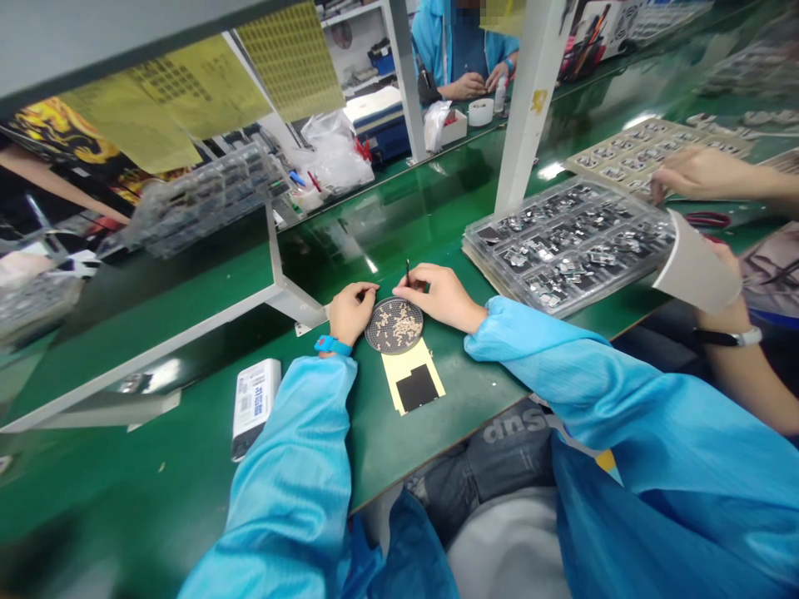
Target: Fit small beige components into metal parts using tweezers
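A round dark mesh dish [375, 336] scattered with small beige pieces [405, 326] lies on the green bench in front of me. My left hand [351, 314] is at the dish's left edge, thumb and index finger pinched together; whatever they hold is too small to make out. Above the dish's right rim, my right hand [442, 296] closes on a thin dark stick-like tool [408, 268], most of it hidden by the fingers. Yellow paper [392, 374] with a black rectangle [418, 388] on it extends from under the dish towards me.
A clear compartment tray [565, 287] of small metallic parts stands at right, where a co-worker's hand [705, 173] reaches over a beige tray [608, 137]. Left are a white box [257, 399] and shelf leg [293, 301]. A post [521, 125] rises behind. Another person sits opposite.
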The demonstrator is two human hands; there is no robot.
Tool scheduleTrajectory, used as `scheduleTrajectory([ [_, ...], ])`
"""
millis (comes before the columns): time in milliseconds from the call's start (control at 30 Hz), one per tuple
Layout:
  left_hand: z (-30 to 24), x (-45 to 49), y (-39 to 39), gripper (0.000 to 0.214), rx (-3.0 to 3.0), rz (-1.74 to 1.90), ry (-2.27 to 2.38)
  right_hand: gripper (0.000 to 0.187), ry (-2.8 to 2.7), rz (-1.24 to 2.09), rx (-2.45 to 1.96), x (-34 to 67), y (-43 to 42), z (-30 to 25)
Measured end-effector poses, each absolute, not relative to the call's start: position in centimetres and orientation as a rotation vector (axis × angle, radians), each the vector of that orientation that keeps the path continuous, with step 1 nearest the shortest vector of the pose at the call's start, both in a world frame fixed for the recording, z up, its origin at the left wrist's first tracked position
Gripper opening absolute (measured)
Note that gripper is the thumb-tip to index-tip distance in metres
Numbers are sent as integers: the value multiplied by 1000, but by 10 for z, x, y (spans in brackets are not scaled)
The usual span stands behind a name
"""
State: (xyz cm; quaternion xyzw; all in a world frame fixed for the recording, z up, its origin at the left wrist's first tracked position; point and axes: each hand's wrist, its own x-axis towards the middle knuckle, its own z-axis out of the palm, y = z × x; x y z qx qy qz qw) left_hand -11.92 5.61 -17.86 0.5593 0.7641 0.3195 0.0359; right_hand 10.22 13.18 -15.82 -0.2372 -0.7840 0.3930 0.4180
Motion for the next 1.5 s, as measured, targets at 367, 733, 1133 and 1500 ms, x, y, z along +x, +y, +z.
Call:
scheduleTrajectory([
  [367, -173, -115, 54, 26, 1836, 1235, 2263, 27, -1894, 1009, -576, 102, 134, -157],
  [733, -159, -101, 49, 30, 2354, 872, 1861, 23, -1858, 1014, -563, 102, 134, -153],
  [1133, -162, -98, 51, 24, 2479, 903, 1833, 24, -1780, 993, -472, 100, 133, -153],
  [1500, -166, -99, 52, 18, 2491, 969, 1768, 27, -1798, 976, -480, 100, 134, -154],
])
